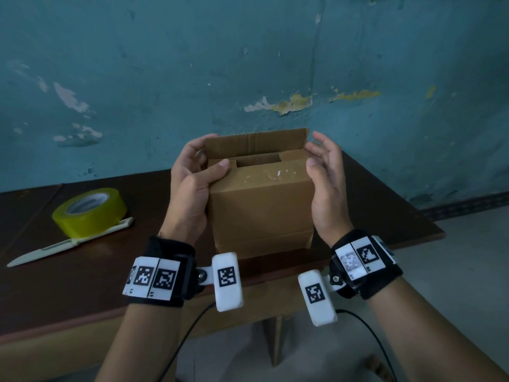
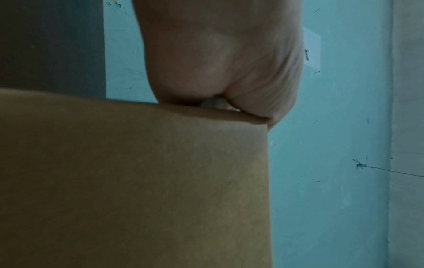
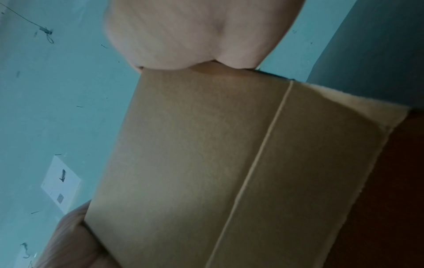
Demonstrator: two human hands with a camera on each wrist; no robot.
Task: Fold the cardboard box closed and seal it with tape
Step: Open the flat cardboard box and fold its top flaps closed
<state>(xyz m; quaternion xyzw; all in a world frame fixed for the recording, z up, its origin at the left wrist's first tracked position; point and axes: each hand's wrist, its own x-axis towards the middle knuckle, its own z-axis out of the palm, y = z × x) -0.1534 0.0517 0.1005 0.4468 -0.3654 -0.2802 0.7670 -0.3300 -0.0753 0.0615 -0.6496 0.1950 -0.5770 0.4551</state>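
Head view: cardboard box (image 1: 261, 210) standing upright at the near edge of the dark table (image 1: 55, 285), toward its right corner, far flap raised, near and side flaps folded down over the opening with a gap showing between them. Left hand (image 1: 190, 188) gripping the box's upper left corner — thumb lying on the near flap, fingers curling behind the far one. Right hand (image 1: 326, 183) cupping the upper right corner with relaxed, slightly bent fingers, palm against the side wall, thumb at the top edge. Yellow tape roll (image 1: 89, 212) lying flat near the table's left edge, well apart from the box, touching a pale cutter (image 1: 71, 242) just in front of it.

Left wrist view: palm pressing down at the box (image 2: 137, 181) top edge; fingers hidden.

Right wrist view: heel of the palm meeting the box (image 3: 206, 154) side — fingers out of sight, blurred.
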